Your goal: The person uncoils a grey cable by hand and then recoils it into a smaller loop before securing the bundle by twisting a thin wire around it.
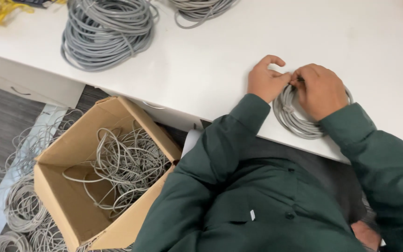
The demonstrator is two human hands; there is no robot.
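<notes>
Grey cable coil (295,119) on table | both hands pinching its top: left (266,80), right (320,89)

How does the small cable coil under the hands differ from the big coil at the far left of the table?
The small coil is thin, with few loops; the big coil is thick and piled high. The small coil lies at the near table edge, gripped by the left hand and right hand; the big coil lies untouched. Both are grey, round-wound cable.
</notes>
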